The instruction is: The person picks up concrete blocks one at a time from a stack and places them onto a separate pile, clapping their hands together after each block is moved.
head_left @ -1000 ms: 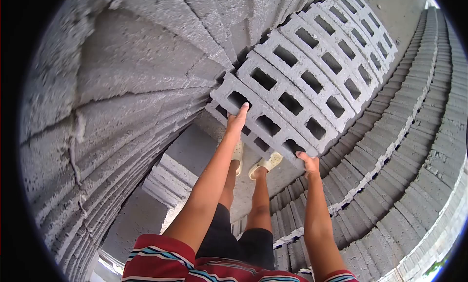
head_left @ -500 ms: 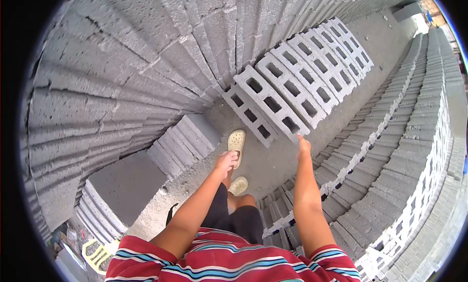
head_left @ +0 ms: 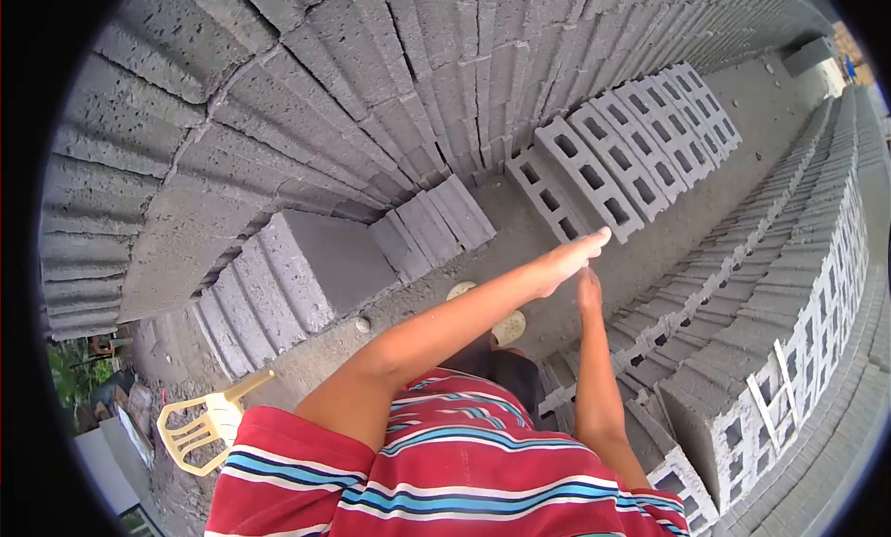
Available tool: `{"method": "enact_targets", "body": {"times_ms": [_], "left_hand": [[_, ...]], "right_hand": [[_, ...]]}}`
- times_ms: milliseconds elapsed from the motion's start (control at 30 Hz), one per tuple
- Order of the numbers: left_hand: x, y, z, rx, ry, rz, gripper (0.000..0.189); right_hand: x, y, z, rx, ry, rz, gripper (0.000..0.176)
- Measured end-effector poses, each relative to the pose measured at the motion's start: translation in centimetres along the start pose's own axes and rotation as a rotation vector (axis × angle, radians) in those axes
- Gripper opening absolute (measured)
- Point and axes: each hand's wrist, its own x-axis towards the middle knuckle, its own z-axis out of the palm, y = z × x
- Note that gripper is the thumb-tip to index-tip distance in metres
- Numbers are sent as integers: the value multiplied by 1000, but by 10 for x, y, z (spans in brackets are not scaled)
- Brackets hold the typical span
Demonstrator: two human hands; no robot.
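My left hand (head_left: 564,264) reaches across to the right with its fingers stretched out and nothing in them. Close beside it, my right hand (head_left: 589,290) is seen edge-on, with its fingers pointing forward and nothing visible in it. Both are near the lower end of a grey hollow block (head_left: 599,195) in a leaning row; whether either touches it is unclear. Another hollow block (head_left: 538,181) lies lower at the near end of that row.
A tall block stack (head_left: 371,82) rises along the left and top. Low piles (head_left: 432,226) and a bigger pile (head_left: 269,286) stand at its foot. A long stack (head_left: 733,323) curves along the right. A yellow plastic chair (head_left: 218,416) is at lower left.
My left hand has swung from near my shoe up and right, beside my right hand. My right hand has come away from the block's end. The view has shifted, showing more of the chair.
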Motion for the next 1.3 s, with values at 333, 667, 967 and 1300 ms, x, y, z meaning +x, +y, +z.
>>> {"method": "enact_targets", "body": {"times_ms": [333, 667, 967, 1300], "left_hand": [[-124, 17, -154, 1300, -26, -144, 51], [2, -61, -286, 816, 373, -298, 43], [127, -162, -356, 772, 833, -353, 66], [167, -134, -350, 1261, 848, -533, 74]], "right_hand": [[-98, -37, 53, 332, -121, 389, 49], [-59, -48, 119, 407, -189, 50, 29], [6, 22, 168, 628, -203, 343, 23], [38, -5, 244, 737, -125, 414, 23]]}}
